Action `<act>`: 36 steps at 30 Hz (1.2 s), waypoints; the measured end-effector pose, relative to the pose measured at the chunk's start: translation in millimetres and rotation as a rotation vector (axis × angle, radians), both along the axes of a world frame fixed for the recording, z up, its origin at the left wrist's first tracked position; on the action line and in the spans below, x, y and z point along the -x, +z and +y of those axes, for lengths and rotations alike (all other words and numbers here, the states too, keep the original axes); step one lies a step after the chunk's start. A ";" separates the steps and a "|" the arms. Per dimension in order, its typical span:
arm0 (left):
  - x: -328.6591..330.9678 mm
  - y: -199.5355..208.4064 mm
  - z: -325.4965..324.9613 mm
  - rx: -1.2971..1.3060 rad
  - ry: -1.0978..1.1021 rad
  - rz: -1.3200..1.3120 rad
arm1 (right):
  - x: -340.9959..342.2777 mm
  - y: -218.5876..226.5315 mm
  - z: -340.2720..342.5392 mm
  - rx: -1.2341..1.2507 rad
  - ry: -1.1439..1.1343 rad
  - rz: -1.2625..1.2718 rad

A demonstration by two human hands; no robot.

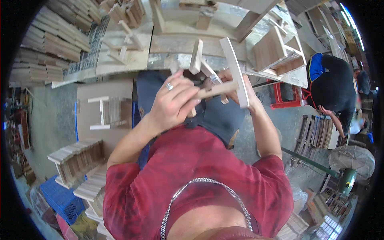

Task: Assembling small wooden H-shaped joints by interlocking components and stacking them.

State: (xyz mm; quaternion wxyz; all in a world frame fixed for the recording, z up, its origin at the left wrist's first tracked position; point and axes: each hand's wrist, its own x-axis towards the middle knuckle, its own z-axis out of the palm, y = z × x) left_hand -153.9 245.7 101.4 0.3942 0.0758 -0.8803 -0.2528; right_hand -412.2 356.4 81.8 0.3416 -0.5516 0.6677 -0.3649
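Over my lap, my left hand [175, 99], with a ring on it, closes around one end of an H-shaped wooden frame [233, 66]. Its crosspiece runs out from beside my fingers to a long pale upright. Behind that upright is my right hand [249, 94], gripping there with its fingers partly hidden. The near end of the frame, under my left hand, is smeared by motion. Between my hands and the bench, a short wooden block [196, 57] joins another wooden bar with a shiny spot; how it is attached I cannot tell.
A workbench [168, 60] ahead bears wooden frames and a box-like wooden piece [270, 50]. Stacked slats [52, 44] stand far left. Beside me lie more frames [112, 110] and a blue crate [62, 200]. A red stool [286, 96], a fan [352, 164] and another person [334, 82] are right.
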 end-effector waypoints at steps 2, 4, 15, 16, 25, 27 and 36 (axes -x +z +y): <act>-2.4 -14.9 -9.3 -0.132 -0.013 -0.068 | -18.3 -1.6 -7.1 0.030 0.004 -0.099; -6.3 -24.2 -17.6 -0.233 -0.011 -0.098 | -28.8 -2.9 -13.5 0.024 0.033 -0.068; -6.5 -63.0 -65.2 -1.350 -0.381 -0.268 | -37.0 -32.8 -32.6 -0.043 0.033 -0.505; -4.7 -67.4 -68.3 -1.322 -0.393 -0.257 | -41.1 -28.1 -36.2 -0.055 0.000 -0.581; -0.1 -41.6 -88.6 -1.196 -0.209 -0.257 | -41.8 -18.9 -60.4 -0.043 -0.031 -0.670; 4.5 -40.7 -90.5 -1.202 -0.212 -0.232 | -40.0 -20.5 -65.2 0.079 0.005 -0.797; 22.6 -49.9 -98.3 -1.379 -0.253 -0.142 | -30.8 -46.9 -78.3 0.084 -0.094 -0.917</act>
